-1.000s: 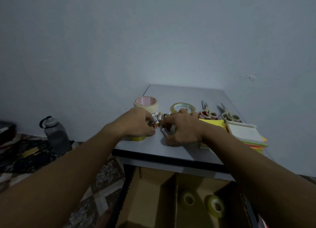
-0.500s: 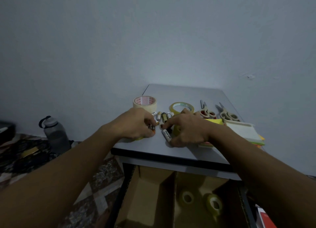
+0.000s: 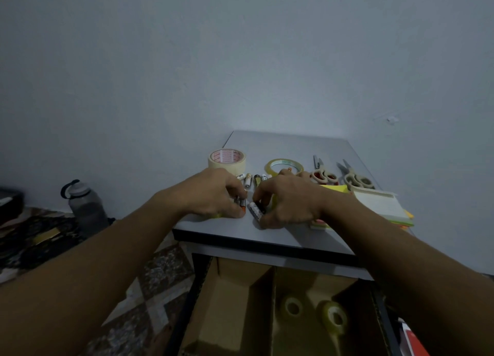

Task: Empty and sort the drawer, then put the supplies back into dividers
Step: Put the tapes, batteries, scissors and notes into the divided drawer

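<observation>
On the grey table top (image 3: 294,144), my left hand (image 3: 213,192) pinches an orange-tipped battery (image 3: 242,204) with curled fingers. Beside it my right hand (image 3: 288,200) grips a white battery (image 3: 256,211) near the table's front edge. Several more batteries (image 3: 252,180) lie just behind the hands. Below the table an open drawer (image 3: 203,283) holds cardboard dividers (image 3: 263,297); two small tape rolls (image 3: 292,307) lie in its middle compartment.
A wide masking tape roll (image 3: 227,161) and a clear tape roll (image 3: 284,166) sit at the back. Two scissors (image 3: 322,174) lie right of them, with a stack of coloured sticky notes (image 3: 379,208) at the right edge. A water bottle (image 3: 85,208) stands on the floor.
The two hands have drawn slightly apart, each holding its battery, and shifted a little toward the table's front edge. The rest of the supplies have not moved.
</observation>
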`<move>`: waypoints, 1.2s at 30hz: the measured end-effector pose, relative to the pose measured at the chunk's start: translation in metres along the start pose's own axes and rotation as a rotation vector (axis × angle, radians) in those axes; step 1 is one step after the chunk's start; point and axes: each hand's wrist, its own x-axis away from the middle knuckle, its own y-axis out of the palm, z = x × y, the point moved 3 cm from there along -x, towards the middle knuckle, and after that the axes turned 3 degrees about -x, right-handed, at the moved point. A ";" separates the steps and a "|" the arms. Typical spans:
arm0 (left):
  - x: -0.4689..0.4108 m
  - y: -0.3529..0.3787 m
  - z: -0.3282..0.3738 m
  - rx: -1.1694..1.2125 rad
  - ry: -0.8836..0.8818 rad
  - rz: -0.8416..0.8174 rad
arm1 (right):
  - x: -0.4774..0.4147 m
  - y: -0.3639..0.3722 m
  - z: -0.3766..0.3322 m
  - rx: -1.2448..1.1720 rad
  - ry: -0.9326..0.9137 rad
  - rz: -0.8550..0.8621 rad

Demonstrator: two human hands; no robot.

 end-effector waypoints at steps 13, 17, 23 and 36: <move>0.010 0.001 0.003 0.028 0.010 0.016 | -0.004 0.015 -0.001 0.012 0.058 0.151; 0.012 0.001 0.003 -0.001 0.014 0.014 | -0.004 0.019 0.001 0.016 0.086 0.218; 0.013 0.003 0.008 -0.088 0.051 0.048 | -0.006 0.019 0.005 -0.021 0.149 0.252; 0.025 0.014 0.021 -0.260 0.001 0.256 | -0.013 0.021 0.014 -0.119 0.174 0.366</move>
